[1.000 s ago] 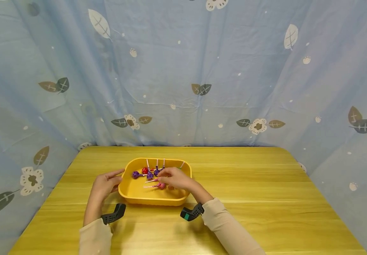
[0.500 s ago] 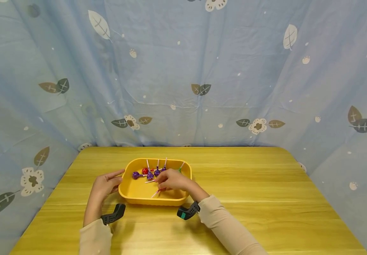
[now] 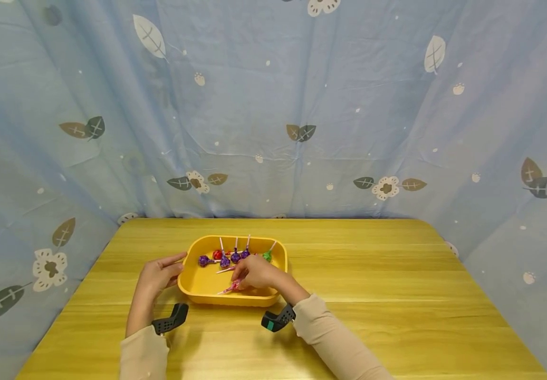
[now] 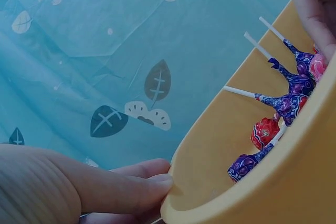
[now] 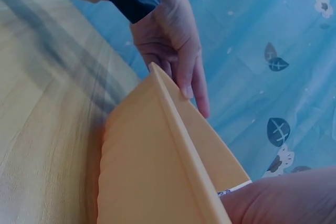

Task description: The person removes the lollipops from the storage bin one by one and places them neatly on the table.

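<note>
A yellow tray [image 3: 207,289] with lollipops in it sits on the table. My left hand [image 3: 156,274] rests at its left end, thumb and fairly straight fingers touching the rim; in the left wrist view the thumb [image 4: 157,183] meets the tray's outside. Inside the tray, my right hand [image 3: 259,272] has its fingers bent down at a pink lollipop [image 3: 233,286] near the front wall and appears to pinch it. Its fingertips are partly hidden. Just behind lies another pink lollipop's stick [image 3: 224,270], its head covered by the hand.
Several purple lollipops [image 3: 224,262], a red lollipop [image 3: 217,255] and a green lollipop [image 3: 267,256] lie toward the tray's back, some sticks rising against the back wall. The wooden table [image 3: 373,285] ends at a blue patterned curtain [image 3: 273,105].
The pink lollipop has turned and shifted toward the tray's front wall with my right hand. The green lollipop's head has come into view. My left hand has stayed on the rim.
</note>
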`<act>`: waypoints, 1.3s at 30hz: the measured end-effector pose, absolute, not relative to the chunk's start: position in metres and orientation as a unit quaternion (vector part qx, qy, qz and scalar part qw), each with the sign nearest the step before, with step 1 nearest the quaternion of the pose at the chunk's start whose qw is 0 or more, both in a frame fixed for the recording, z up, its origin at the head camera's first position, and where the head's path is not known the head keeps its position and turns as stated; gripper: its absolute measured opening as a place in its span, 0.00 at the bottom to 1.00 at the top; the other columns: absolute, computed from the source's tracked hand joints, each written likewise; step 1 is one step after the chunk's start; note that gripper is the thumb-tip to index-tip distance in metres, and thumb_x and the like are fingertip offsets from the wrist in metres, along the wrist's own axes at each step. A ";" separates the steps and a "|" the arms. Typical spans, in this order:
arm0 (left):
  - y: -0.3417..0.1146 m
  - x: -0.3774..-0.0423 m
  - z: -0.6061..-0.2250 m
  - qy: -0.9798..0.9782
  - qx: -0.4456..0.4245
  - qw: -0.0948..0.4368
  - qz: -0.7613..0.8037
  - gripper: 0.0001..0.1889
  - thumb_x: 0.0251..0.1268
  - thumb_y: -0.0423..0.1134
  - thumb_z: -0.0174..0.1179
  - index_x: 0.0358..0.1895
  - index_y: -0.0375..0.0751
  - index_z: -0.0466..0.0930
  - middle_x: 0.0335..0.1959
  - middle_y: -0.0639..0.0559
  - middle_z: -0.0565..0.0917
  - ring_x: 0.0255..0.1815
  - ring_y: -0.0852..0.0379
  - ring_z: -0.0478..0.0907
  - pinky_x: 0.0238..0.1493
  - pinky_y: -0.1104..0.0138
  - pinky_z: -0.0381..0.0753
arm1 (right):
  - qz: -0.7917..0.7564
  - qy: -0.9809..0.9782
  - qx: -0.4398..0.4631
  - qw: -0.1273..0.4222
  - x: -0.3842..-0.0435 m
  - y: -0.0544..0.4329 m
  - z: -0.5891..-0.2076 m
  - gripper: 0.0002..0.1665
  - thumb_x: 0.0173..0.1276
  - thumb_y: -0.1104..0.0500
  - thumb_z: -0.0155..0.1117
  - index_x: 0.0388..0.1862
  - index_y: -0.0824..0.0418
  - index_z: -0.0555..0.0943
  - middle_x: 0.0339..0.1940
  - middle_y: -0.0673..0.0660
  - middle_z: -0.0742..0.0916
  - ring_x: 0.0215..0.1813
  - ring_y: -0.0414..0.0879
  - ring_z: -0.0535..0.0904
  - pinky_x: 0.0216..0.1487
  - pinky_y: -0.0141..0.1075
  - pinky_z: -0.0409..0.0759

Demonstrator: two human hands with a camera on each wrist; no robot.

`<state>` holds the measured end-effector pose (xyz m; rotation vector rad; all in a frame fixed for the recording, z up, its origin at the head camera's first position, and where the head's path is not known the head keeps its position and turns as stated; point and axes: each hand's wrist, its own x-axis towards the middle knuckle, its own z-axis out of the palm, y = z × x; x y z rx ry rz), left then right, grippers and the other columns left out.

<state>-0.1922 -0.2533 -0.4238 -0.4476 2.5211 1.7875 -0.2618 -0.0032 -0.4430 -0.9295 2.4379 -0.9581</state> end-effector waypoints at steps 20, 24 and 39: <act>-0.253 -0.194 -0.425 0.809 -0.133 0.019 0.572 0.22 0.72 0.37 0.56 0.66 0.35 0.71 0.58 0.33 0.77 0.45 0.52 0.82 0.39 0.68 0.83 | -0.499 0.808 -0.250 0.191 -0.237 0.026 -0.435 0.03 0.64 0.65 0.68 0.36 0.62 0.84 0.28 0.52 0.85 0.27 0.48 0.83 0.28 0.36 0.84; -0.256 -0.192 -0.425 0.817 -0.127 0.022 0.561 0.23 0.72 0.39 0.55 0.67 0.35 0.70 0.60 0.32 0.75 0.48 0.49 0.81 0.40 0.67 0.83 | -0.529 0.790 -0.242 0.194 -0.233 0.030 -0.429 0.03 0.64 0.65 0.68 0.36 0.63 0.84 0.29 0.54 0.86 0.29 0.50 0.84 0.30 0.41 0.85; -0.255 -0.192 -0.426 0.817 -0.126 0.010 0.562 0.22 0.72 0.36 0.55 0.66 0.32 0.71 0.53 0.33 0.80 0.40 0.55 0.83 0.37 0.68 0.83 | -0.587 0.752 -0.229 0.193 -0.238 0.055 -0.416 0.07 0.67 0.65 0.65 0.42 0.67 0.83 0.36 0.58 0.86 0.45 0.64 0.82 0.41 0.49 0.84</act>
